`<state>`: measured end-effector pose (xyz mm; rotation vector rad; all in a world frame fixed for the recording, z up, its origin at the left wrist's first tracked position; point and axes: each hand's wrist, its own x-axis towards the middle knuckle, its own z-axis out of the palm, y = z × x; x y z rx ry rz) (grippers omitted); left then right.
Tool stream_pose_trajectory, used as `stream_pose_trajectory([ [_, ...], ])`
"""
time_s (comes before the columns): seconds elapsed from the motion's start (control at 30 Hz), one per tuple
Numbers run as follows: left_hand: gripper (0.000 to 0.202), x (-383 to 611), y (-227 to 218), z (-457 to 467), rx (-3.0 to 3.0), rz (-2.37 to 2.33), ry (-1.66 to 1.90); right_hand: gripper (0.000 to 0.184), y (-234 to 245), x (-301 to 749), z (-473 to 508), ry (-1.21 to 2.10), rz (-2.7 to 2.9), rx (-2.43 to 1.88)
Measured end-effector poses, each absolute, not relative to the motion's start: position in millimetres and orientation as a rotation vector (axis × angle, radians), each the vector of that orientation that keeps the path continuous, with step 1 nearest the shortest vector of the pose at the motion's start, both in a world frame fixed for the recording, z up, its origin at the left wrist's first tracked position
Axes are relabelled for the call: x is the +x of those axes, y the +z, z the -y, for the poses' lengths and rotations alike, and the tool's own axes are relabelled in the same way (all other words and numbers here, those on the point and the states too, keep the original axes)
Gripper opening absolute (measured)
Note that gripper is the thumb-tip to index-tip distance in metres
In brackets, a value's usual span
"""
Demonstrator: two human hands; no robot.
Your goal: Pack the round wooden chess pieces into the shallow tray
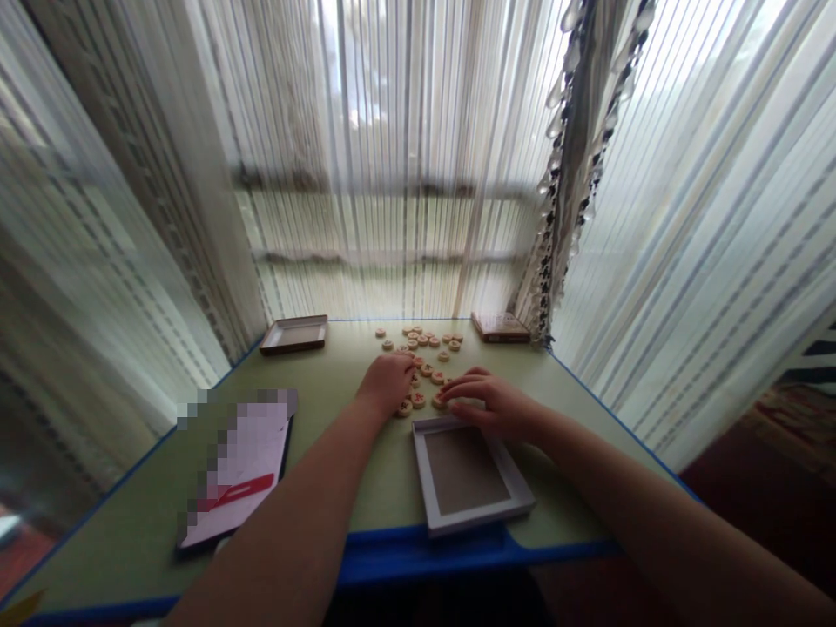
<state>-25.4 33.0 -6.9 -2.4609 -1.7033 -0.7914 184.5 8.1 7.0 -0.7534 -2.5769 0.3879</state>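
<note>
Round wooden Chinese chess pieces [418,400], marked with red or dark characters, lie scattered over the pale green table [340,366]. My left hand [387,381] rests at the left side of the group, palm down, with its fingers stretched over several pieces. On the other side, my right hand [488,402] has its fingers apart, and the fingertips touch a piece [439,401] at the near edge of the group. Just below it stands an open shallow box [424,475] with white walls and a grey-brown bottom. The right wrist is over the box's far right corner.
A second shallow tray or lid [293,347] lies at the far left, and a flat wooden-looking box [502,327] at the far right. On the left is a dark-edged tablet or folder [261,453], partly blurred out. Sheer curtains [405,218] hang around the table.
</note>
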Motion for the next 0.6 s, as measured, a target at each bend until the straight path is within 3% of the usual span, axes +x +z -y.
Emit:
stream_pose_trajectory([
  [0.2, 0.04, -31, 0, -22, -2.312, 1.899, -0.64, 0.025, 9, 183, -9, 0.434, 2.584, -0.711],
  [0.4, 0.028, -35, 4, -14, -2.354, 2.01, -0.451, 0.019, 9, 181, -7, 0.35, 2.549, -0.766],
  [0.6, 0.028, -28, 6, -7, -2.489, 1.716, -0.539, 0.019, 6, 183, -12, 0.305, 2.498, -0.826],
])
